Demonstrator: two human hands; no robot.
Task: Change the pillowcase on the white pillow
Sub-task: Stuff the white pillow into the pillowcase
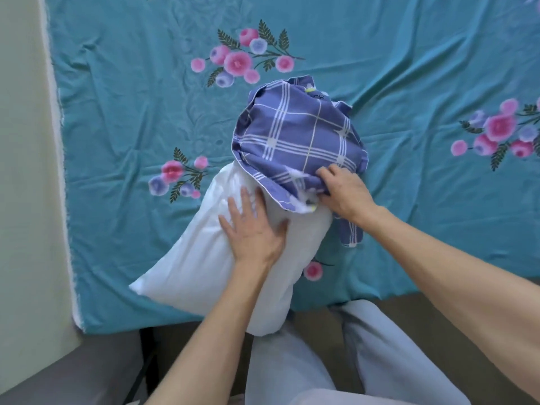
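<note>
Head view, looking down on a bed spread with a teal floral cotton sheet (pixel 122 112). Plump white fabric pillow (pixel 204 258) lies on the sheet with its long axis running from the near-left corner toward the far right; its near end overhangs the bed edge against the person's pale trousers (pixel 365 361). Blue-violet checked cloth pillowcase (pixel 298 135) covers only the far end of the pillow, bunched there like a cap, with its open hem facing the near left; most of the pillow is bare. Left hand (pixel 251 229) rests flat on the bare middle of the pillow, fingers spread apart, pressing it down just short of the hem. Right hand (pixel 347 191), the nearer to the case, has its fingers closed on gathered cloth at the right side of the hem. Whether the case is going on or coming off cannot be told; either way the hem must travel along the long axis.
</note>
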